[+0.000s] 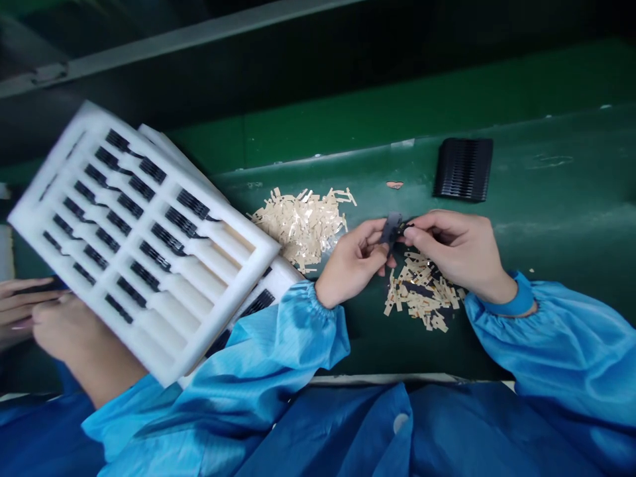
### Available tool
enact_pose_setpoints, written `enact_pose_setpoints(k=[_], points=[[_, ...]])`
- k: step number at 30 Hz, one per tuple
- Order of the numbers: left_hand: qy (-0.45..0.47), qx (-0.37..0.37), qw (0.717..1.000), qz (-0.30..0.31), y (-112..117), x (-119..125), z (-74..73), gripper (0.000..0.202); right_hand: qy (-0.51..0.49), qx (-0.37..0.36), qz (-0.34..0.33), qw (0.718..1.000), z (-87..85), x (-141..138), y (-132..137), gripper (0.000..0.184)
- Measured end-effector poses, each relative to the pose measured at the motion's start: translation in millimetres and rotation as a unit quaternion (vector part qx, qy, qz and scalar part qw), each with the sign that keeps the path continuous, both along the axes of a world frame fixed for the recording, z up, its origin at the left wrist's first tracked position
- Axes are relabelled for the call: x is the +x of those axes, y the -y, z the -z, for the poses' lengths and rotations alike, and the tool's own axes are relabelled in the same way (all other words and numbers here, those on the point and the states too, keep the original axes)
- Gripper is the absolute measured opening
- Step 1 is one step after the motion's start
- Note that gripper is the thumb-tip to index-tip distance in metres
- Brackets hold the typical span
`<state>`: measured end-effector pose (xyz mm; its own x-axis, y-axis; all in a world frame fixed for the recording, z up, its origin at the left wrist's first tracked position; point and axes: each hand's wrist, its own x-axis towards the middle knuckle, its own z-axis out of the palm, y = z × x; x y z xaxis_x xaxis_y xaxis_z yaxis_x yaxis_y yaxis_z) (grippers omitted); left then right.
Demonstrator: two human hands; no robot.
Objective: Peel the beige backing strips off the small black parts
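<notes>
Left hand (352,262) and right hand (457,248) have fingers nearly closed, both pinching a small black part (391,228), held up at 12 o'clock, clear of gold strip scraps (422,291) at 5 o'clock; black stack (464,169) at 1 o'clock.

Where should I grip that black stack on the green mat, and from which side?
Come from above and put your fingers on the two outer end faces of the black stack, squeezing across the layers. It looks like thin ribbed pieces packed side by side, so that should keep them together. It sits on the green mat, apart from the pale gold scraps.
</notes>
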<state>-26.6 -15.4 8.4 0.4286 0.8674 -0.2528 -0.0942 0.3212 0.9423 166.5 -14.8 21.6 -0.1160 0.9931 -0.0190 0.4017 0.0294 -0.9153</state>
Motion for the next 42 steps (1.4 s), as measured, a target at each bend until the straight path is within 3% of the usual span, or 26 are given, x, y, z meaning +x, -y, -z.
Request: enact_pose_setpoints(k=[6, 31, 42], points=[[-0.022, 0.012, 1.0, 0.001, 1, -1, 0.5, 0.039, 0.01, -0.022, 0.001, 1.0, -1.2, 0, 1, 0.017], [-0.023, 0.008, 1.0, 0.006, 1, -1, -3.0, 0.036, 0.052, 0.014, -0.015, 0.998, -9.2, -3, -1, 0.013], [0.003, -0.016, 1.0, -0.018, 2, 1, -2.7, 0.025, 0.116, 0.173, -0.061, 0.976, -2.3, -3, 12, 0.013]])
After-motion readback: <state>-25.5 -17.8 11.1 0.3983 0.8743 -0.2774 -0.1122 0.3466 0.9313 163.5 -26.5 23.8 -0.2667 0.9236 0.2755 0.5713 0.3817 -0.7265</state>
